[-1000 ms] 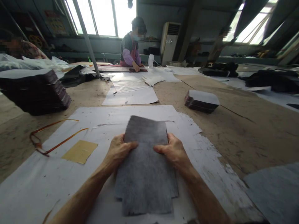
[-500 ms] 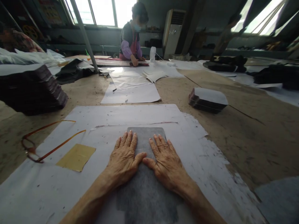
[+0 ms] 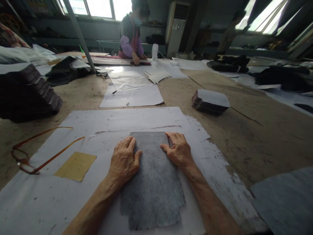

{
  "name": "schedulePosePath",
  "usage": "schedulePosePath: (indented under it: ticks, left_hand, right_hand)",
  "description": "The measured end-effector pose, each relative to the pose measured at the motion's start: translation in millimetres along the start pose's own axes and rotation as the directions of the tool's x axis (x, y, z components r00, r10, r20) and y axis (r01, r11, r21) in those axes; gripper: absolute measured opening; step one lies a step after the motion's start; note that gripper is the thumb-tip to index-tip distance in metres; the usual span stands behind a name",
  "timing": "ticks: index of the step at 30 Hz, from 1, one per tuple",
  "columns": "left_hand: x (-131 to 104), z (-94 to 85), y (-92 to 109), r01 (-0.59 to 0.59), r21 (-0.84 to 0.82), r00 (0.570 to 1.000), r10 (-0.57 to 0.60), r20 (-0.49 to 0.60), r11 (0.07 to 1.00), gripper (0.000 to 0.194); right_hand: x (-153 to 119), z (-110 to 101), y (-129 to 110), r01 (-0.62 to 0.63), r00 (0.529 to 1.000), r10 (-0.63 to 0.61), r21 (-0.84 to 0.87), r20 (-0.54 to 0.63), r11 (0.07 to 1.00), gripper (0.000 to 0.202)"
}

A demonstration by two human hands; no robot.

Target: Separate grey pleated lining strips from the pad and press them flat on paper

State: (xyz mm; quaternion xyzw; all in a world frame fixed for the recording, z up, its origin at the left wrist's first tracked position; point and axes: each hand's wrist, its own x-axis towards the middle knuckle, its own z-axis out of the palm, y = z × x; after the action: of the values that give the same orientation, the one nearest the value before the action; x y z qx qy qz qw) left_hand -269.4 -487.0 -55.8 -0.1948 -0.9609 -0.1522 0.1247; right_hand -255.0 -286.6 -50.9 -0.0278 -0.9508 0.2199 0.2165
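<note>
A grey piece of felt-like material, with stepped notches at its near corners, lies flat on white paper in front of me. My left hand rests along its upper left edge, fingers side by side and thumb stretched out over the material. At the upper right corner is my right hand, its thumb apart from the bent fingers and its fingertips at the edge. Neither hand visibly grips anything.
Glasses and a yellow square lie on the left. Stacks of cut pieces stand at the far left and right. A grey sheet lies near right. Across the table a person works beside a metal pole.
Both hands have moved outward from the middle of the grey piece to its side edges, uncovering its surface. The right fingers have bent. The view has shifted slightly.
</note>
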Motion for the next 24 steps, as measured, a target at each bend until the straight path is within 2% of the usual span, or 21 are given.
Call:
schedulePosePath:
  ticks: [11,16,20,24]
  left_hand:
    - [0.4,-2.7,2.5,0.016,-0.013,1.000,-0.015,0.024,1.000,0.046]
    - [0.7,-3.7,1.5,0.058,-0.049,0.998,-0.058,0.008,0.997,0.048]
    - [0.3,-4.4,0.6,0.150,-0.052,0.988,-0.151,-0.015,0.987,0.056]
    - [-0.2,-5.6,2.4,0.217,-0.020,0.975,-0.218,-0.050,0.976,0.060]
  right_hand:
    - [5.3,-3.0,-0.9,-0.073,0.993,0.067,0.058,0.094,0.996,0.017]
    - [4.1,-2.5,-3.2,-0.164,0.983,0.155,0.092,0.097,0.982,0.029]
    - [4.1,-5.5,-5.8,-0.305,0.945,0.303,0.001,0.122,0.952,0.026]
    - [5.7,-8.2,-7.0,-0.298,0.945,0.305,-0.073,0.122,0.952,0.024]
